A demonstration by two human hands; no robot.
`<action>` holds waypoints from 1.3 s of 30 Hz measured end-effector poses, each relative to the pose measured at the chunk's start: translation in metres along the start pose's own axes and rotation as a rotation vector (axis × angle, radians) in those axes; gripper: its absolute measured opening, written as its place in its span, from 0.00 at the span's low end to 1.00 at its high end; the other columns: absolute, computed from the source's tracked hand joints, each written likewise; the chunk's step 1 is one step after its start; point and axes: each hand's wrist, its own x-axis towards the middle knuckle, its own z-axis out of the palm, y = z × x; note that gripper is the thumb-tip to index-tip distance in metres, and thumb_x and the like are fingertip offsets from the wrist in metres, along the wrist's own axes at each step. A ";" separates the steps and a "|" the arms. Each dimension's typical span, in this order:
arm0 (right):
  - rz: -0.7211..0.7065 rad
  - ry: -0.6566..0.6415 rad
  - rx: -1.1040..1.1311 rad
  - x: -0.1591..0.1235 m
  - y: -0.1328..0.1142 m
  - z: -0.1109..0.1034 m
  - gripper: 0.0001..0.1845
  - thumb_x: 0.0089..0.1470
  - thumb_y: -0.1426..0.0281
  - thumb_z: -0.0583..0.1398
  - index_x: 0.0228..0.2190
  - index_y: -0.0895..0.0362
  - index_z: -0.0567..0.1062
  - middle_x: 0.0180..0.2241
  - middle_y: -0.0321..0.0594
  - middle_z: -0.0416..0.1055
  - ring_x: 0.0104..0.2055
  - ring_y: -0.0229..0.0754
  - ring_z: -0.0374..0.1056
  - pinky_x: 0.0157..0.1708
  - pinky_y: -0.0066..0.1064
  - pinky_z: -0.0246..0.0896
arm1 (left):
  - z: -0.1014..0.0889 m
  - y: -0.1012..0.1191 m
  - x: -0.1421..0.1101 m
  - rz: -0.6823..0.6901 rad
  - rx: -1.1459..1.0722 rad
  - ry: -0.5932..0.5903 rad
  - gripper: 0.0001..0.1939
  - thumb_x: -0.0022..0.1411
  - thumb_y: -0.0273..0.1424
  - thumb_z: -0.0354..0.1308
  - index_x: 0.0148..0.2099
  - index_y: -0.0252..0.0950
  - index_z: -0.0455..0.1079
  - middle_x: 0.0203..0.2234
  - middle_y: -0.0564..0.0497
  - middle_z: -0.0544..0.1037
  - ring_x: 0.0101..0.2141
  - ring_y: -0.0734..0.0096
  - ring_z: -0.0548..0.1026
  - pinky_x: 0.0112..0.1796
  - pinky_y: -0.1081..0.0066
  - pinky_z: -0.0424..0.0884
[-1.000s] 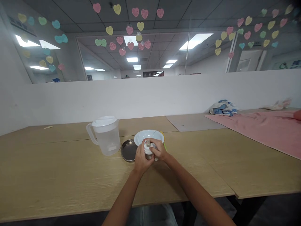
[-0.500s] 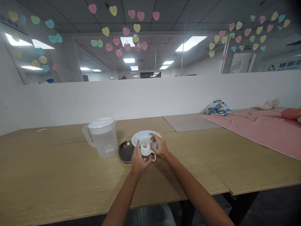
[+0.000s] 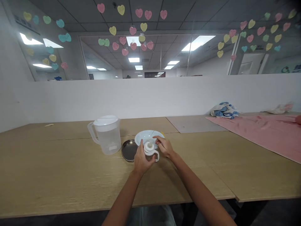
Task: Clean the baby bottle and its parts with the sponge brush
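My left hand (image 3: 141, 160) grips the near left side of a small white-capped baby bottle (image 3: 150, 153), which has a white loop handle on its right. My right hand (image 3: 166, 147) is just right of the bottle's cap, its fingers pointing toward it, and I cannot tell if they touch it. Behind the bottle lies a white plate or shallow bowl (image 3: 146, 137). A round dark metal lid (image 3: 129, 150) sits to the left of my left hand. Further left stands a clear plastic pitcher (image 3: 107, 135) with a white lid.
The light wooden table (image 3: 70, 169) has seams between its boards. A pink cloth (image 3: 254, 131) covers the right side, with a blue-and-white cloth (image 3: 224, 110) behind it. A low white partition (image 3: 150, 97) runs along the back. Something pinkish, possibly another person's hand (image 3: 298, 119), touches the right edge.
My right hand has moved off the bottle's top and out to the right. The bottle's handle now shows more fully. The view has shifted slightly.
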 end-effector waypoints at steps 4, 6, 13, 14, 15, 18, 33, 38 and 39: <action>-0.034 0.029 0.050 -0.001 -0.006 0.002 0.19 0.57 0.60 0.48 0.40 0.57 0.72 0.29 0.40 0.73 0.31 0.41 0.67 0.33 0.31 0.60 | -0.001 0.001 0.000 -0.003 0.001 -0.014 0.46 0.49 0.36 0.59 0.64 0.25 0.41 0.38 0.41 0.71 0.40 0.59 0.71 0.40 0.62 0.70; -0.088 0.013 0.064 -0.001 -0.015 0.005 0.20 0.57 0.58 0.49 0.39 0.57 0.73 0.31 0.42 0.73 0.33 0.42 0.68 0.35 0.32 0.60 | -0.001 0.002 0.000 0.000 -0.005 -0.009 0.45 0.49 0.35 0.59 0.64 0.26 0.41 0.39 0.41 0.71 0.41 0.58 0.71 0.40 0.62 0.70; -0.280 -0.012 -0.003 0.000 -0.030 0.007 0.20 0.57 0.57 0.48 0.39 0.56 0.73 0.35 0.44 0.73 0.37 0.45 0.67 0.39 0.37 0.60 | -0.002 0.002 0.000 0.000 -0.041 -0.009 0.45 0.49 0.34 0.58 0.64 0.27 0.40 0.44 0.39 0.71 0.43 0.56 0.71 0.42 0.61 0.70; -0.307 -0.021 -0.025 0.000 -0.030 0.007 0.20 0.56 0.57 0.49 0.40 0.56 0.72 0.35 0.45 0.73 0.37 0.45 0.66 0.39 0.38 0.60 | -0.002 0.001 0.000 0.001 -0.055 -0.019 0.46 0.49 0.35 0.58 0.64 0.28 0.40 0.45 0.38 0.70 0.44 0.56 0.71 0.42 0.60 0.70; -0.330 -0.022 -0.049 -0.001 -0.030 0.008 0.20 0.55 0.56 0.51 0.40 0.56 0.72 0.34 0.45 0.73 0.37 0.46 0.66 0.38 0.38 0.61 | -0.002 0.000 0.000 0.003 -0.066 -0.029 0.46 0.49 0.36 0.58 0.64 0.28 0.39 0.46 0.38 0.70 0.44 0.55 0.70 0.42 0.60 0.69; -0.370 0.011 -0.125 -0.003 -0.029 0.013 0.21 0.51 0.55 0.55 0.39 0.57 0.72 0.31 0.45 0.72 0.34 0.46 0.66 0.35 0.38 0.61 | -0.001 -0.002 0.000 0.011 -0.079 -0.036 0.46 0.49 0.37 0.58 0.64 0.27 0.39 0.46 0.36 0.69 0.45 0.53 0.70 0.44 0.58 0.69; 0.029 0.623 -0.004 -0.008 -0.004 0.026 0.32 0.55 0.51 0.47 0.53 0.59 0.54 0.48 0.56 0.62 0.49 0.53 0.63 0.46 0.44 0.61 | -0.003 0.002 0.002 0.004 0.011 -0.022 0.45 0.50 0.37 0.59 0.64 0.29 0.40 0.41 0.41 0.70 0.41 0.58 0.70 0.42 0.60 0.69; 0.164 0.609 0.094 -0.002 -0.003 0.021 0.28 0.56 0.55 0.48 0.53 0.57 0.54 0.48 0.53 0.63 0.48 0.49 0.64 0.46 0.42 0.61 | -0.002 0.003 0.002 -0.005 0.017 -0.030 0.45 0.51 0.37 0.58 0.64 0.30 0.40 0.40 0.42 0.69 0.42 0.58 0.70 0.42 0.61 0.69; 0.187 0.601 0.116 0.000 -0.003 0.020 0.26 0.57 0.56 0.48 0.53 0.57 0.55 0.48 0.52 0.64 0.47 0.48 0.65 0.45 0.40 0.62 | -0.002 0.002 0.002 -0.004 0.016 -0.030 0.44 0.51 0.37 0.58 0.64 0.30 0.40 0.40 0.42 0.69 0.42 0.58 0.70 0.42 0.61 0.69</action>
